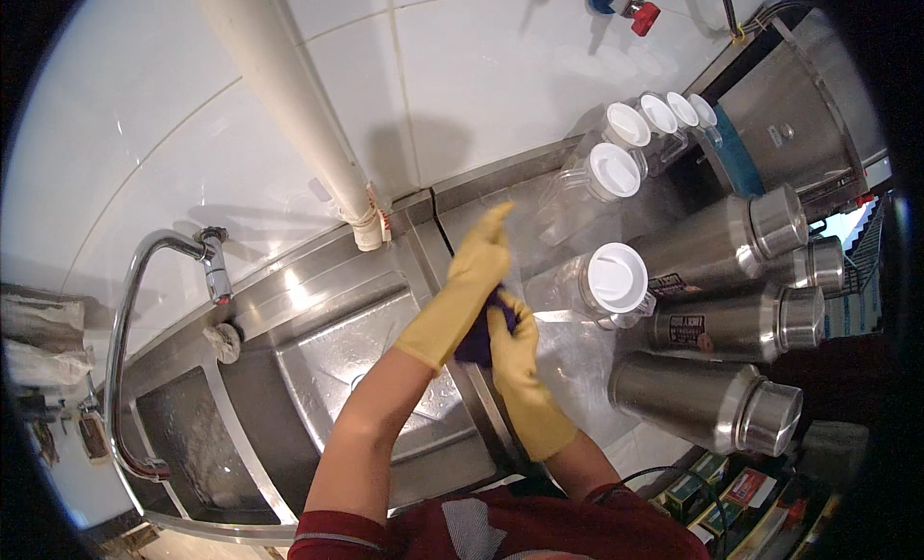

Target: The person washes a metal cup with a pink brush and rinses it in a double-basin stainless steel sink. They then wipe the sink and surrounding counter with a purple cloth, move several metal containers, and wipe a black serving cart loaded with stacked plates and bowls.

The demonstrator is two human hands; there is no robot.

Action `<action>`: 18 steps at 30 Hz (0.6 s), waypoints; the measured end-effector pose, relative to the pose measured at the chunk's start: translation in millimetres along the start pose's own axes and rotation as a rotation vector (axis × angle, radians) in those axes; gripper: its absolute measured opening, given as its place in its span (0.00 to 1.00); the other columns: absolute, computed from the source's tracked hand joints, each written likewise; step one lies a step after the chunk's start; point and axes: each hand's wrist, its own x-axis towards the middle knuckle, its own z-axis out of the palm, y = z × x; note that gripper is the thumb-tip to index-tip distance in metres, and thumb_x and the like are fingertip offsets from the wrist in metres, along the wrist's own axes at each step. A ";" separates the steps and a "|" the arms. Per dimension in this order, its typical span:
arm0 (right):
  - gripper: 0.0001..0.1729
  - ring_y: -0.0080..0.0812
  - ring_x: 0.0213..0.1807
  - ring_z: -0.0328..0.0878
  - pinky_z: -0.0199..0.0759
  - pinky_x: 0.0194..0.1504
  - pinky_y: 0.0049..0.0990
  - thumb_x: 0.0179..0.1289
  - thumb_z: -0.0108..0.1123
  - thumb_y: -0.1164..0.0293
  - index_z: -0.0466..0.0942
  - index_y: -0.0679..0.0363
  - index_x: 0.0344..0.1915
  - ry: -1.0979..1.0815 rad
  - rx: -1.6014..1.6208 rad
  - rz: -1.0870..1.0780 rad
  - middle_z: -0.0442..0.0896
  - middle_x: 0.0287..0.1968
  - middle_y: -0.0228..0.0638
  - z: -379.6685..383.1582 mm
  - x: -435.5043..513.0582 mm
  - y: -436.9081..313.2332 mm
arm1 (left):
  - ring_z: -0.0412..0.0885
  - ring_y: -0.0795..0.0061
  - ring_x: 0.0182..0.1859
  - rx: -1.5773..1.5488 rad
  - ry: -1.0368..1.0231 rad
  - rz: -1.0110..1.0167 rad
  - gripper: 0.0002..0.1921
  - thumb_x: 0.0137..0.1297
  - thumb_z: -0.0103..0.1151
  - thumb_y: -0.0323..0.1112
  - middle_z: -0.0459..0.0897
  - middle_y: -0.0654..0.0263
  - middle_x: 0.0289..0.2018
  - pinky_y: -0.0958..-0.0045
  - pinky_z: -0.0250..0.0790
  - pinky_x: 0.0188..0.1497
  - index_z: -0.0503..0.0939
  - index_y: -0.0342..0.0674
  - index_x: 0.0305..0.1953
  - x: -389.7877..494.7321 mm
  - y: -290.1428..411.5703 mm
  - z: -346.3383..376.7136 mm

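Both hands wear yellow rubber gloves and meet above the seam between the steel sink (375, 365) and the steel worktop (577, 365). My right hand (520, 336) grips a dark purple cloth (476, 340), its fingers curled into the top of it. My left hand (482, 250) lies over the upper part of the cloth, with fingers pointing toward the wall; whether it grips the cloth is hidden. Just right of the hands stands a clear pitcher with a white lid (617, 277). Another clear pitcher with a white lid (615, 170) stands nearer the wall.
Several steel flasks (700, 325) stand at the right, near a large steel container (787, 127). More lidded pitchers (628, 125) line the wall. A curved faucet (119, 358) arches over the left basin, and a white pipe (303, 120) comes down behind the sink. Boxes (743, 491) lie lower right.
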 end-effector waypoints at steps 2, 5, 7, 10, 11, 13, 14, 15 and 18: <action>0.15 0.22 0.51 0.80 0.76 0.56 0.25 0.75 0.63 0.77 0.79 0.64 0.59 0.100 -0.067 -0.151 0.85 0.52 0.34 29.5 29.8 -5.7 | 0.79 0.66 0.68 -0.162 0.304 0.061 0.24 0.74 0.47 0.18 0.84 0.61 0.64 0.68 0.66 0.73 0.80 0.44 0.66 -25.8 -19.0 -25.2; 0.15 0.24 0.44 0.81 0.81 0.46 0.26 0.74 0.64 0.74 0.79 0.60 0.59 0.240 0.285 -0.358 0.85 0.47 0.34 76.3 71.1 -17.6 | 0.79 0.68 0.67 -0.159 0.567 0.080 0.24 0.73 0.45 0.16 0.84 0.59 0.63 0.69 0.67 0.71 0.79 0.38 0.65 -76.8 -56.4 -68.1; 0.17 0.33 0.47 0.84 0.81 0.51 0.32 0.73 0.65 0.71 0.79 0.63 0.58 0.374 0.253 -0.456 0.87 0.50 0.41 99.5 103.8 -22.4 | 0.80 0.64 0.65 -0.094 0.753 -0.009 0.25 0.70 0.45 0.15 0.85 0.56 0.61 0.67 0.69 0.70 0.81 0.37 0.64 -105.8 -83.9 -89.9; 0.26 0.59 0.61 0.82 0.72 0.67 0.48 0.71 0.65 0.67 0.76 0.77 0.59 0.710 -0.311 -0.740 0.84 0.59 0.60 111.0 163.7 -24.0 | 0.79 0.56 0.67 0.132 0.811 -0.185 0.23 0.67 0.49 0.15 0.84 0.53 0.61 0.63 0.69 0.71 0.83 0.36 0.61 -140.2 -121.4 -139.3; 0.26 0.59 0.61 0.82 0.72 0.67 0.48 0.70 0.65 0.66 0.76 0.77 0.59 0.751 -0.525 -0.731 0.84 0.60 0.60 111.9 182.1 -23.0 | 0.73 0.52 0.73 0.283 0.817 -0.163 0.24 0.66 0.55 0.19 0.83 0.51 0.62 0.59 0.64 0.76 0.80 0.36 0.64 -148.8 -130.2 -154.2; 0.28 0.59 0.62 0.81 0.73 0.67 0.49 0.69 0.65 0.66 0.76 0.78 0.59 0.809 -0.957 -0.730 0.83 0.62 0.60 110.6 212.4 -23.6 | 0.66 0.50 0.78 0.785 0.612 -0.280 0.33 0.66 0.61 0.27 0.75 0.50 0.71 0.57 0.58 0.80 0.70 0.38 0.74 -168.8 -142.3 -182.0; 0.29 0.58 0.62 0.82 0.74 0.67 0.49 0.68 0.65 0.65 0.77 0.77 0.59 0.774 -1.031 -0.672 0.82 0.63 0.60 106.8 224.0 -27.0 | 0.62 0.50 0.80 0.911 0.523 -0.399 0.38 0.66 0.63 0.31 0.68 0.51 0.76 0.57 0.55 0.81 0.63 0.40 0.77 -172.5 -147.1 -194.3; 0.29 0.58 0.62 0.82 0.74 0.67 0.48 0.67 0.65 0.64 0.77 0.76 0.60 0.726 -1.099 -0.588 0.81 0.64 0.59 103.8 234.1 -31.8 | 0.57 0.51 0.82 1.035 0.422 -0.535 0.44 0.66 0.64 0.34 0.62 0.52 0.80 0.57 0.53 0.82 0.56 0.41 0.81 -175.8 -151.0 -205.1; 0.30 0.53 0.61 0.83 0.76 0.65 0.45 0.65 0.65 0.63 0.77 0.74 0.61 0.571 -1.247 -0.303 0.81 0.66 0.57 97.2 249.4 -46.1 | 0.52 0.51 0.84 1.144 0.145 -0.627 0.38 0.76 0.47 0.31 0.50 0.51 0.84 0.60 0.52 0.83 0.48 0.44 0.84 -170.7 -160.9 -229.0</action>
